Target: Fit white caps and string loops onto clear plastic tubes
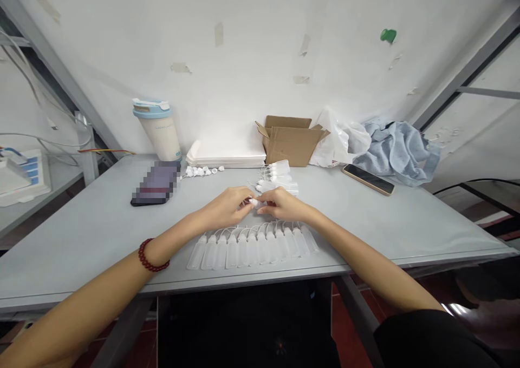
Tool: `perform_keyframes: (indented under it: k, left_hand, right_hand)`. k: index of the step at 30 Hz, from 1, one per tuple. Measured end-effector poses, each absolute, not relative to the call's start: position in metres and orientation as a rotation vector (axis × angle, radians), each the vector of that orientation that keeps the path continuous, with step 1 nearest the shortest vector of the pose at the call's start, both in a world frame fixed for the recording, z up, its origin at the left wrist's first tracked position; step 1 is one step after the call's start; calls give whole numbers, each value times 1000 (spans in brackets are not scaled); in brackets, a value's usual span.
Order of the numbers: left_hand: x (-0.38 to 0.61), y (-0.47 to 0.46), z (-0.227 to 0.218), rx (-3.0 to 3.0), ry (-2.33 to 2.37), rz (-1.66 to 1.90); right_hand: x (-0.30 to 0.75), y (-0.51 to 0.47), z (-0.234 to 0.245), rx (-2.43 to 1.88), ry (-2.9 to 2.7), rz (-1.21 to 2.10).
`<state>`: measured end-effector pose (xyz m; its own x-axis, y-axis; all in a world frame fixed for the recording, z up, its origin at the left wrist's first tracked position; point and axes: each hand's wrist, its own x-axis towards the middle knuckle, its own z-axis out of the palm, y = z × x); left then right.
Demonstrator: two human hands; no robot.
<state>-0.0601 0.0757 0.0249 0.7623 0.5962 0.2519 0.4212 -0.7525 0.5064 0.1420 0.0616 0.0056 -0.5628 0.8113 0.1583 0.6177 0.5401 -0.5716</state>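
Above the middle of the grey table, my left hand (232,205) and my right hand (281,203) meet, fingertips pinched together. Between them is a small white plastic cap (253,201), mostly covered by the fingers; whether a bottle is attached behind it I cannot make out. Just in front of my hands lies a row of several translucent white squeeze bottles (252,249), each with a thin curved tube at its neck. Behind my right hand is a small pile of similar bottles (280,168). Several loose white caps (202,171) lie farther back on the left.
Along the wall stand a tumbler (159,132), a white stack (227,157), an open cardboard box (290,145), a plastic bag (338,143) and a blue cloth (400,152). One phone (369,178) lies right; a blurred dark phone-like object (157,184) lies left. The table's front edge (260,281) is near the bottle row.
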Motion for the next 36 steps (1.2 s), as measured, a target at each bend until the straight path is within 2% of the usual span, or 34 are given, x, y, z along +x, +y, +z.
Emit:
perform_keyframes:
  k: [7, 14, 20, 28, 32, 36]
  left_hand:
    - [-60, 79, 28, 2319, 1061, 558]
    - [-57, 85, 35, 1650, 1121, 584]
    - [-59, 84, 32, 1734, 1000, 636]
    - [-59, 74, 29, 2123, 866, 810]
    - [-59, 76, 30, 2116, 877, 819]
    - [-60, 82, 32, 1899, 931, 662]
  right_hand:
    - [139, 56, 10, -1187, -2333, 608]
    - [140, 56, 8, -1106, -2130, 458]
    - [143, 56, 11, -1112, -2175, 340]
    - [143, 51, 22, -1176, -2033, 678]
    - [143, 52, 22, -1222, -1949, 850]
    - [139, 51, 19, -1192, -1933, 771]
